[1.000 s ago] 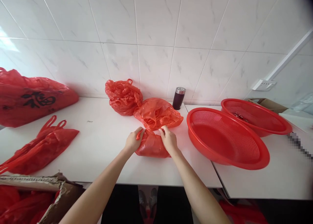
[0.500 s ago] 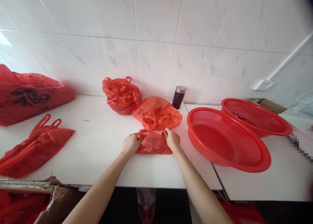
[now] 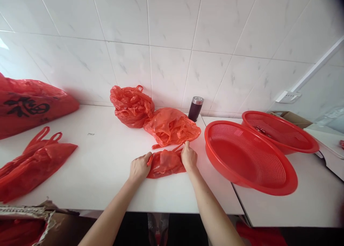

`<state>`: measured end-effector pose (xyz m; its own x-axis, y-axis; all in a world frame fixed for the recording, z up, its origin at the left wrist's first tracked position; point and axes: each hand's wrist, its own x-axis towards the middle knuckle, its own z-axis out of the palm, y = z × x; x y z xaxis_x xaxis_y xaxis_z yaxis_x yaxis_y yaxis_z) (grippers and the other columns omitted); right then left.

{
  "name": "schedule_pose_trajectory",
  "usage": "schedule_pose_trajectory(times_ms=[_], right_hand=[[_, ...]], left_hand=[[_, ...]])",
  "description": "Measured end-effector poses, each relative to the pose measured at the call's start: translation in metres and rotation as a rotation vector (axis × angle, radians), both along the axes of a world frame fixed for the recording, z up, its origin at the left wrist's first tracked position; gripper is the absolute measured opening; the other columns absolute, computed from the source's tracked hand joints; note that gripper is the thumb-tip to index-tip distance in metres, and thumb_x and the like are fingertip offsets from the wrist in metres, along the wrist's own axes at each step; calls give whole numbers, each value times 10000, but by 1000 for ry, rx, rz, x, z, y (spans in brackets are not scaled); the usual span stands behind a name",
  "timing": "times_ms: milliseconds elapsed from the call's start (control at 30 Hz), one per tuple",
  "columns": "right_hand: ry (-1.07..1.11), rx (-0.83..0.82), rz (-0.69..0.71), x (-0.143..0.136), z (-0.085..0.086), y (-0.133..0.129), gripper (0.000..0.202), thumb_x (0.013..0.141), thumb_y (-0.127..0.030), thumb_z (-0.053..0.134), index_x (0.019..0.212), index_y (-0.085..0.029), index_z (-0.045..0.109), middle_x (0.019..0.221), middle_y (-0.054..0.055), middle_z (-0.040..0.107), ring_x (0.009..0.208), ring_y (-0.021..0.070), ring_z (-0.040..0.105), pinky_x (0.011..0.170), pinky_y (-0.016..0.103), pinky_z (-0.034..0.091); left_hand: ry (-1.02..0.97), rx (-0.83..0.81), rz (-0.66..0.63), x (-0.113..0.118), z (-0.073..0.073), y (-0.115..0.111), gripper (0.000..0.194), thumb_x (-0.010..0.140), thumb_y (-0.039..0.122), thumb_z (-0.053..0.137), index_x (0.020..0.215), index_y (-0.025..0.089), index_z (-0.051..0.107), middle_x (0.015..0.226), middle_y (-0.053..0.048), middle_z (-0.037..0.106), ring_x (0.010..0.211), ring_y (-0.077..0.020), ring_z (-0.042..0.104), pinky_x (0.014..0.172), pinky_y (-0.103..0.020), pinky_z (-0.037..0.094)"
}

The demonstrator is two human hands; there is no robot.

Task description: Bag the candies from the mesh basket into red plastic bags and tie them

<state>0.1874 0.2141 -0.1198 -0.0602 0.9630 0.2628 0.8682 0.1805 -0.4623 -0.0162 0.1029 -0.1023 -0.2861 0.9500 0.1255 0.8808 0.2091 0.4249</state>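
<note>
A small red plastic bag lies flat on the white table, stretched between both hands. My left hand is closed on its left edge, with the thumb on top. At the right edge, my right hand pinches the bag near its thin handle strip. Just behind it, a crumpled red bag rests near my right fingers, touching a fuller red bag by the wall.
Two red colander basins stand at the right. A dark bottle is by the wall. Red bags lie at the left. An open cardboard box is at the lower left, and a wall socket at the right.
My left hand has shifted slightly left and nearer to me. The held bag is more creased, and its handle strip shows by my right hand. The whole view has moved slightly.
</note>
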Motion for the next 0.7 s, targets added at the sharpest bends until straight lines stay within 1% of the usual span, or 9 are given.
schedule_pose_trajectory(times_ms=[100,233,400,467,533,567,600,633,700], right_hand=[[100,-21,-93,2,1,3,281,919,-162,301,1137,-170,477,722,84,649,656,226,610,584,290,325],[271,-41,-167,4,3,6,320,879,-147,295,1133,-202,481,793,79,660,695,229,615,588,285,343],[508,-23,-113,10,1,8,254,891,-249,298,1036,-226,507,930,78,670,798,210,619,632,269,384],[598,-13,-51,13,-1,8,229,894,-307,319,990,-231,512,938,69,670,792,197,612,651,266,401],[683,-9,3,15,-2,7,232,893,-376,338,946,-230,511,895,63,666,737,187,596,646,268,413],[724,-12,31,15,-2,7,241,889,-407,350,927,-230,509,849,54,660,700,181,584,637,269,417],[764,-20,63,14,-2,6,247,882,-429,364,909,-230,507,786,39,649,659,175,568,623,268,420],[805,-32,98,14,-1,5,246,875,-442,378,896,-231,505,715,18,629,616,168,551,605,265,421],[890,-64,167,13,1,4,242,866,-449,391,889,-233,497,602,-21,582,538,154,518,561,258,420]], left_hand=[[-95,34,120,0,-1,-20,275,929,381,340,877,274,587,620,-15,593,576,-200,532,560,-264,276],[-257,94,219,0,-3,-45,357,935,490,302,821,264,554,614,4,584,570,-175,517,561,-251,323],[-456,187,253,-5,-2,-51,430,896,545,362,657,216,503,539,22,512,515,-144,501,518,-236,392],[-490,268,314,-12,8,-47,375,886,509,387,749,200,548,641,-7,572,584,-162,556,550,-253,442],[-478,409,408,-14,24,-42,301,894,429,386,994,191,542,957,-71,625,830,-193,611,691,-285,487],[-442,493,433,-11,32,-39,294,898,391,387,1090,202,504,1105,-93,589,962,-206,591,769,-305,486],[-388,559,414,-5,40,-36,285,902,359,391,1131,218,484,1190,-99,550,1054,-215,555,835,-326,472],[-322,584,340,3,46,-32,263,904,331,399,1128,233,495,1215,-95,538,1101,-222,527,884,-344,453],[-184,457,78,25,52,-23,220,905,287,416,1071,253,556,1197,-84,561,1125,-236,507,952,-376,412]])
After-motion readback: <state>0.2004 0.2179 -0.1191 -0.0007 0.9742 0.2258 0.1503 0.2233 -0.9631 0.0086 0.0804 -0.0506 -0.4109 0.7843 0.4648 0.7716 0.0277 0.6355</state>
